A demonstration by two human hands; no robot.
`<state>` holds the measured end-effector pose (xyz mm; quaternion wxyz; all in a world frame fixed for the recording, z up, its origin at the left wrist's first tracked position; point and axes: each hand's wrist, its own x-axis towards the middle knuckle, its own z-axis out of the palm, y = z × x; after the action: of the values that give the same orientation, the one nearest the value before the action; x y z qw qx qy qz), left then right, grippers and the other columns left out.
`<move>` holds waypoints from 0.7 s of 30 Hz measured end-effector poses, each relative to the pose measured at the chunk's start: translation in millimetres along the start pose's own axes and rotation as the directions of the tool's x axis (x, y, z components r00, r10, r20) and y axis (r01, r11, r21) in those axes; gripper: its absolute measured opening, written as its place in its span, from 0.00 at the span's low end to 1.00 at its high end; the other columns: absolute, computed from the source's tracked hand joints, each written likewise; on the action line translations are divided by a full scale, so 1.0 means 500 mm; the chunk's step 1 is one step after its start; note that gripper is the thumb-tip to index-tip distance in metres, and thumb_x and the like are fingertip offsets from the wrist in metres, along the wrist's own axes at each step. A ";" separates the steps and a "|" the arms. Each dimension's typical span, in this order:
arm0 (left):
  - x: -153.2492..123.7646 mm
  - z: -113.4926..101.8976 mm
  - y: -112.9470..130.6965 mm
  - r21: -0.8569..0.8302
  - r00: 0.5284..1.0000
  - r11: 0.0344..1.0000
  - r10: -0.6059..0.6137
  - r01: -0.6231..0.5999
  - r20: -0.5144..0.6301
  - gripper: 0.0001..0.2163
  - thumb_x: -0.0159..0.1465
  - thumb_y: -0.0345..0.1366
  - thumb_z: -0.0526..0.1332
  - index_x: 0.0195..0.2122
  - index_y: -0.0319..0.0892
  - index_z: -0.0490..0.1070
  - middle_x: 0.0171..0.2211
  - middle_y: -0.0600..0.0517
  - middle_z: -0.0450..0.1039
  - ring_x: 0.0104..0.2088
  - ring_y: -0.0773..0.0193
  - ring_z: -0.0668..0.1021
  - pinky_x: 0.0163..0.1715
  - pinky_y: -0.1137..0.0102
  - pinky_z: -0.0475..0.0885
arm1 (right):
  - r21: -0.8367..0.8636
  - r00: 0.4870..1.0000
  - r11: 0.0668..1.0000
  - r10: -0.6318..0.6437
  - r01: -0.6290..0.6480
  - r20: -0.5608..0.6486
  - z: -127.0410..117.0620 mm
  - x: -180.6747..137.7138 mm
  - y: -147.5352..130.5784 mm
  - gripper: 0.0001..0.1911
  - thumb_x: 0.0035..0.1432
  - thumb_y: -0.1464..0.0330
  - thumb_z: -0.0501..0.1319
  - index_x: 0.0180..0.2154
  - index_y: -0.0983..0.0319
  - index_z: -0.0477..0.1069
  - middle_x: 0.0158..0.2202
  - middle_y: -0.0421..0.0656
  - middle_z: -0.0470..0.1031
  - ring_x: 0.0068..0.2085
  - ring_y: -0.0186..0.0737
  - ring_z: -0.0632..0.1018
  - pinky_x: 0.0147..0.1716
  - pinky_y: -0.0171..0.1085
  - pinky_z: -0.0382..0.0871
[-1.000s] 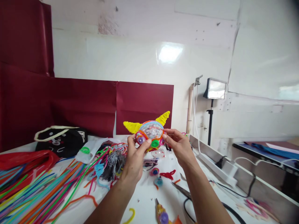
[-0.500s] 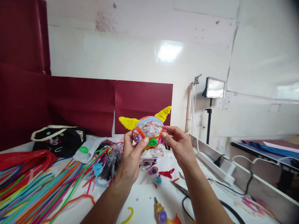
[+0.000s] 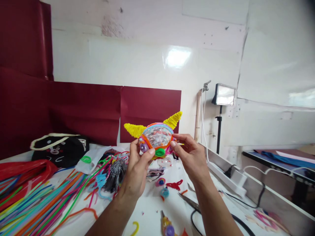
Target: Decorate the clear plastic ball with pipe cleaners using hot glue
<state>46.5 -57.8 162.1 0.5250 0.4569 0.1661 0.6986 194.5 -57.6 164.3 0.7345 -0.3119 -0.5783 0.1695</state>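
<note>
Up in front of me, above the table, is a rounded pipe-cleaner craft piece (image 3: pixel 158 136) with a clear, see-through middle and two yellow horns. Orange, blue and pink bands run round it, and a green ring and a purple ring sit on its lower front. My left hand (image 3: pixel 137 167) pinches its left lower edge, thumb in front and fingers behind. On the opposite side my right hand (image 3: pixel 192 155) grips the edge between thumb and fingers. Below them on the table lie a red twisted pipe cleaner (image 3: pixel 174 185) and a small blue coil (image 3: pixel 164 192).
Many loose pipe cleaners (image 3: pixel 49 203) spread over the left side, near a black bag (image 3: pixel 59 150) and dark wire bundles (image 3: pixel 116 173). A yellow-handled pointed tool (image 3: pixel 168 226) lies at front centre. Pliers-like metal jaws (image 3: pixel 188 200) rest by my right forearm. A power strip (image 3: pixel 228 178) stands right.
The craft piece and both hands stay in nearly the same place, with the piece turned very slightly. The whole view has shifted a little.
</note>
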 end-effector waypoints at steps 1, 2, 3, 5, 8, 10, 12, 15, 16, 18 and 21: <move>0.000 0.000 0.000 0.000 1.000 1.000 0.001 -0.001 0.000 0.23 0.50 0.35 0.70 0.47 0.47 0.67 0.45 0.51 0.77 0.48 0.53 0.79 0.46 0.62 0.76 | -0.002 1.000 1.000 0.001 -0.001 -0.002 0.001 0.000 -0.001 0.15 0.52 0.58 0.70 0.40 0.57 0.78 0.39 0.45 0.78 0.41 0.43 0.78 0.35 0.39 0.74; 0.001 0.000 0.000 0.002 1.000 1.000 0.004 -0.004 -0.002 0.22 0.50 0.35 0.70 0.47 0.47 0.67 0.45 0.51 0.77 0.48 0.53 0.79 0.46 0.63 0.76 | -0.004 1.000 1.000 0.002 -0.002 -0.004 0.001 0.000 -0.003 0.15 0.52 0.58 0.70 0.40 0.57 0.78 0.39 0.45 0.78 0.41 0.43 0.78 0.35 0.39 0.73; 0.001 0.001 0.001 0.007 1.000 1.000 0.008 -0.007 -0.003 0.22 0.51 0.35 0.69 0.46 0.47 0.67 0.45 0.51 0.77 0.48 0.53 0.79 0.46 0.63 0.76 | -0.007 1.000 1.000 0.004 -0.004 -0.005 0.001 0.000 -0.004 0.15 0.52 0.58 0.70 0.40 0.57 0.78 0.40 0.45 0.78 0.41 0.43 0.78 0.35 0.39 0.73; 0.002 0.001 0.001 0.018 1.000 1.000 0.014 -0.014 -0.009 0.21 0.51 0.35 0.69 0.46 0.46 0.67 0.44 0.51 0.78 0.47 0.54 0.79 0.45 0.64 0.76 | -0.011 1.000 1.000 0.006 -0.006 -0.004 0.002 -0.001 -0.006 0.15 0.52 0.58 0.70 0.40 0.57 0.78 0.40 0.45 0.78 0.41 0.43 0.78 0.35 0.39 0.73; 0.002 0.001 0.000 0.032 1.000 0.999 0.027 -0.026 -0.014 0.21 0.51 0.35 0.69 0.46 0.46 0.67 0.44 0.51 0.77 0.47 0.55 0.79 0.45 0.65 0.76 | -0.015 1.000 1.000 0.008 -0.008 -0.002 0.002 -0.002 -0.007 0.15 0.52 0.58 0.70 0.40 0.57 0.78 0.40 0.44 0.78 0.40 0.43 0.78 0.34 0.39 0.73; 0.002 -0.001 -0.001 0.044 0.999 0.998 0.038 -0.038 -0.012 0.21 0.52 0.35 0.69 0.46 0.46 0.67 0.45 0.51 0.77 0.47 0.55 0.79 0.46 0.65 0.75 | -0.017 1.000 1.000 0.004 -0.004 -0.003 0.003 -0.003 -0.006 0.15 0.52 0.58 0.70 0.40 0.57 0.78 0.39 0.45 0.78 0.41 0.43 0.78 0.34 0.39 0.73; 0.002 -0.003 -0.002 0.055 0.999 0.997 0.045 -0.045 -0.008 0.20 0.53 0.35 0.69 0.47 0.46 0.67 0.45 0.51 0.77 0.47 0.55 0.79 0.47 0.64 0.75 | -0.016 1.000 1.000 -0.001 0.001 -0.003 0.003 -0.004 -0.004 0.15 0.52 0.58 0.70 0.40 0.57 0.78 0.40 0.45 0.78 0.41 0.43 0.79 0.34 0.39 0.73; 0.003 -0.006 -0.004 0.058 0.999 0.997 0.046 -0.046 -0.008 0.21 0.53 0.35 0.69 0.48 0.46 0.67 0.45 0.50 0.77 0.48 0.55 0.78 0.48 0.64 0.74 | -0.017 1.000 1.000 -0.006 0.006 0.002 0.004 -0.005 -0.003 0.14 0.53 0.58 0.70 0.41 0.57 0.78 0.40 0.45 0.78 0.41 0.43 0.78 0.35 0.39 0.73; 0.003 -0.006 -0.004 0.061 0.999 0.997 0.047 -0.046 -0.006 0.21 0.53 0.35 0.69 0.48 0.46 0.67 0.45 0.50 0.77 0.48 0.55 0.78 0.48 0.64 0.74 | -0.019 1.000 1.000 -0.006 0.006 0.004 0.005 -0.005 -0.003 0.14 0.53 0.58 0.70 0.41 0.57 0.78 0.40 0.45 0.78 0.41 0.43 0.78 0.35 0.39 0.72; 0.003 -0.007 -0.004 0.070 0.999 0.996 0.054 -0.054 0.001 0.21 0.53 0.36 0.69 0.48 0.45 0.67 0.45 0.50 0.77 0.48 0.56 0.78 0.48 0.64 0.74 | -0.023 1.000 1.000 -0.005 0.005 0.004 0.005 -0.005 -0.004 0.14 0.53 0.58 0.70 0.40 0.57 0.78 0.40 0.45 0.78 0.42 0.43 0.78 0.35 0.39 0.72; 0.003 -0.006 -0.004 0.068 0.998 0.996 0.058 -0.059 0.021 0.21 0.55 0.37 0.68 0.49 0.45 0.66 0.46 0.51 0.77 0.48 0.57 0.78 0.49 0.63 0.73 | -0.023 1.000 1.000 0.001 -0.001 -0.002 0.005 -0.004 -0.007 0.14 0.53 0.59 0.69 0.40 0.58 0.78 0.40 0.45 0.77 0.42 0.43 0.78 0.34 0.39 0.72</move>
<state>45.3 -55.2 159.8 0.4899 0.4860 0.1712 0.7032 191.2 -60.8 165.3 0.7314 -0.3209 -0.5792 0.1629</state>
